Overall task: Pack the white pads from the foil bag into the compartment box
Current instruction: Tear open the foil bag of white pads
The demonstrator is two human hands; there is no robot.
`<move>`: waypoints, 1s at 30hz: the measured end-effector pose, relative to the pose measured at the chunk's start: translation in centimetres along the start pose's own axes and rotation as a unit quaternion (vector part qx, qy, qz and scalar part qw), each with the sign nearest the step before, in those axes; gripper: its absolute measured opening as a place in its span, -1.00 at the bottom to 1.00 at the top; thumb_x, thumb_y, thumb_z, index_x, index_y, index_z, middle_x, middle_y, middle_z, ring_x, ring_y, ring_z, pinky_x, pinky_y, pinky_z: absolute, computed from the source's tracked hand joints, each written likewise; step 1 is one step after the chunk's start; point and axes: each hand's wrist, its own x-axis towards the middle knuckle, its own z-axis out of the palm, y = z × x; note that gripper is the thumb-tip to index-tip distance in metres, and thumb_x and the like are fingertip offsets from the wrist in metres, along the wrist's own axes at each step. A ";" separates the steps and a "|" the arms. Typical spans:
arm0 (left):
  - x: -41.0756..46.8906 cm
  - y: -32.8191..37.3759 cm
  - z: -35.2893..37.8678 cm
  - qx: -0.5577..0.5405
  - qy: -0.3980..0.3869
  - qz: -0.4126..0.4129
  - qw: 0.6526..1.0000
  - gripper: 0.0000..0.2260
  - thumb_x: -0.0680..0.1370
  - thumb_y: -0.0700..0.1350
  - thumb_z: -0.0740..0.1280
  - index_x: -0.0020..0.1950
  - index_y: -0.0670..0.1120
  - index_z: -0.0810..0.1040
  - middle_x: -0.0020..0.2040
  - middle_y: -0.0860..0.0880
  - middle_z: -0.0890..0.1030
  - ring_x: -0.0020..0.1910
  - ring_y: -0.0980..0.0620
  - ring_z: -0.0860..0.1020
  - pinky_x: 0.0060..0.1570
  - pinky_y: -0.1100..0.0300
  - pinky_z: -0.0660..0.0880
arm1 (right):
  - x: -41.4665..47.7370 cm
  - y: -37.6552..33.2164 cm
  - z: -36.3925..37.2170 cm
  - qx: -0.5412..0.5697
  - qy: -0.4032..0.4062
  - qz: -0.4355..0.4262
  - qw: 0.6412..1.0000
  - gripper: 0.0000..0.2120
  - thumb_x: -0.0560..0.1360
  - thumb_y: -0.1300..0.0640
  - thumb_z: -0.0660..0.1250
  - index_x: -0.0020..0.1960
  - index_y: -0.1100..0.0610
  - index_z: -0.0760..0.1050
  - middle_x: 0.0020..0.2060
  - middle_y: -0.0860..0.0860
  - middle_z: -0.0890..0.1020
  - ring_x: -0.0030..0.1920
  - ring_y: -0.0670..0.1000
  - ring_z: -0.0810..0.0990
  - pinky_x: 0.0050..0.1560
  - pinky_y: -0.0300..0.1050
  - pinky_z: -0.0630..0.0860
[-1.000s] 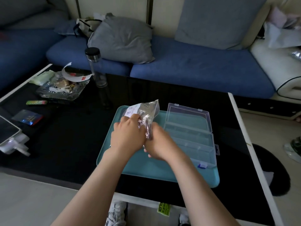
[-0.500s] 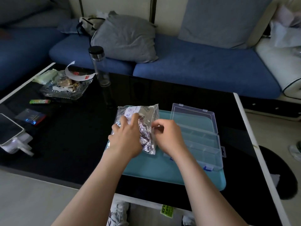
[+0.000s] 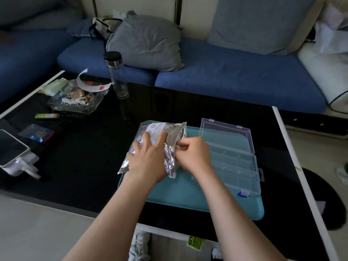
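A crinkled foil bag point(image 3: 170, 131) with a white label lies on the left part of a teal tray point(image 3: 178, 193). My left hand point(image 3: 148, 161) rests flat on the bag with spread fingers and presses it down. At the bag's right edge my right hand point(image 3: 194, 155) has its fingers curled and pinches a small white pad point(image 3: 178, 146), which is mostly hidden. The clear compartment box point(image 3: 235, 166) lies on the tray just right of my hands, its lid point(image 3: 226, 134) folded back. I see nothing in its compartments.
The tray sits on a black glass table point(image 3: 84, 166) with a white edge. On the left are a clear bottle point(image 3: 115, 74), a glass dish of scraps point(image 3: 75, 100), a small card point(image 3: 37, 133) and a phone point(image 3: 11, 147). A blue sofa point(image 3: 235, 78) runs behind.
The bag was held upright between both hands; it now lies flat on the tray under my left hand. My right hand moved to the bag's right edge and pinches there.
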 end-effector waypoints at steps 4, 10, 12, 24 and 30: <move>0.4 -0.1 0.6 0.010 0.028 -0.010 1.000 -0.04 0.47 -0.06 0.50 0.62 0.24 -0.10 0.60 -0.15 0.01 0.45 -0.35 0.28 0.38 -0.23 0.37 | 0.3 0.5 -1.1 0.021 0.018 0.065 0.997 -0.88 0.41 0.23 0.41 -0.16 0.21 0.72 -0.29 0.15 0.71 -0.15 0.16 0.68 -0.21 -0.05 0.59; 0.6 0.9 0.5 0.014 0.031 -0.044 0.998 -0.01 0.45 -0.17 0.45 0.65 0.13 -0.17 0.64 -0.20 -0.19 0.51 -0.43 0.18 0.44 -0.31 0.26 | 0.3 0.5 -3.2 0.107 0.028 0.107 0.988 -0.89 0.44 0.25 0.38 -0.19 0.27 0.65 -0.29 0.19 0.70 -0.33 0.10 0.74 -0.20 0.09 0.71; 0.4 1.6 0.1 -0.002 0.008 -0.047 0.999 -0.01 0.46 -0.20 0.40 0.66 0.08 -0.21 0.64 -0.23 -0.25 0.58 -0.47 0.01 0.51 -0.37 0.09 | 0.1 0.4 -4.1 0.131 0.028 0.118 0.984 -0.89 0.46 0.24 0.39 -0.18 0.28 0.64 -0.34 0.09 0.66 -0.39 0.01 0.73 -0.24 -0.01 0.73; 0.4 7.1 -2.3 -0.621 0.027 -0.073 0.780 -0.73 0.65 0.04 0.25 0.14 -0.07 0.67 0.03 -0.10 0.74 0.02 -0.14 0.68 0.16 -0.05 0.60 | 0.0 0.8 -8.4 0.321 0.037 0.185 0.928 -0.91 0.51 0.27 0.33 -0.14 0.24 0.60 -0.29 0.15 0.74 -0.30 0.12 0.73 -0.29 -0.07 0.59; -0.9 10.2 -2.5 -0.809 -0.124 -0.094 0.566 -0.71 0.66 -0.07 0.21 -0.06 -0.20 0.64 -0.17 -0.18 0.66 -0.21 -0.11 0.57 -0.04 -0.01 0.51 | -0.7 0.5 -9.1 0.289 0.025 0.187 0.938 -0.80 0.55 0.23 0.34 -0.19 0.26 0.67 -0.36 0.12 0.70 -0.36 0.02 0.63 -0.30 -0.09 0.61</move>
